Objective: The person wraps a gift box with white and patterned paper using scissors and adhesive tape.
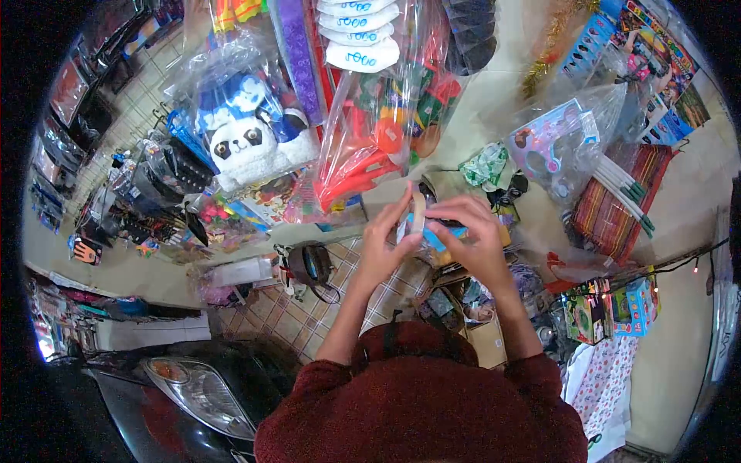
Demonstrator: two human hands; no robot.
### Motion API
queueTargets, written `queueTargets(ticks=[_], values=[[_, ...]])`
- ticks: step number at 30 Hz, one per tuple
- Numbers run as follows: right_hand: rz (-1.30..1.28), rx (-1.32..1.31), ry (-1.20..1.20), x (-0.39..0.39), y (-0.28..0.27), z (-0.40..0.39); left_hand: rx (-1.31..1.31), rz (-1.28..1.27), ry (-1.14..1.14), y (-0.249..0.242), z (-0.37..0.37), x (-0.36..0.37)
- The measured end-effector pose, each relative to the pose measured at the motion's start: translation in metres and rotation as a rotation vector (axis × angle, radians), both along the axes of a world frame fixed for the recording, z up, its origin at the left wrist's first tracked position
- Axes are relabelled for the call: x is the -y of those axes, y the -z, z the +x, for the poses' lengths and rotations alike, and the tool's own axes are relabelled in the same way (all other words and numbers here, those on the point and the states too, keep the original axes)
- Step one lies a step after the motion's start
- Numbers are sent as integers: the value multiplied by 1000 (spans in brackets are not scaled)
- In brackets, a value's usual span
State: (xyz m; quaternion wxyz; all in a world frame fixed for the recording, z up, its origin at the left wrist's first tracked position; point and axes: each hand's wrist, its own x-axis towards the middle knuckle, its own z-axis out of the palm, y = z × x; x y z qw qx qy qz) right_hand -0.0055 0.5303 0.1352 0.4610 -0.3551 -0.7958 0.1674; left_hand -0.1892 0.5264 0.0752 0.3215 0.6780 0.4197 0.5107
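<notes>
Both hands are raised together in front of the chest, near the middle of the view. My left hand [388, 238] has its fingers closed on a roll of tape [418, 212], held upright with its edge toward the camera. Close beside it on the right, my right hand [469, 231] has its thumb and fingers bent together at the roll's side; whether they pinch the tape's end is too small to tell. A blue item [438, 240] shows just below the roll, between the hands.
Plastic-wrapped goods hang ahead, among them a panda plush [245, 147] and red plastic items [359, 166]. A motorbike [208, 397] stands at lower left. Boxed toys [588, 312] are at right, and a cardboard box [486, 343] lies below the hands.
</notes>
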Motion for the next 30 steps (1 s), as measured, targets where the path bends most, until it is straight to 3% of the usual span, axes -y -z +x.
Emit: queueTargets(ticks=[13, 24, 30], values=[[120, 300, 60, 0, 1, 5, -487, 101, -307, -16, 1, 8], [203, 303, 56, -8, 19, -4, -543, 41, -302, -7, -6, 15], [-99, 196, -71, -10, 13, 3, -457, 2, -184, -5, -8, 13]])
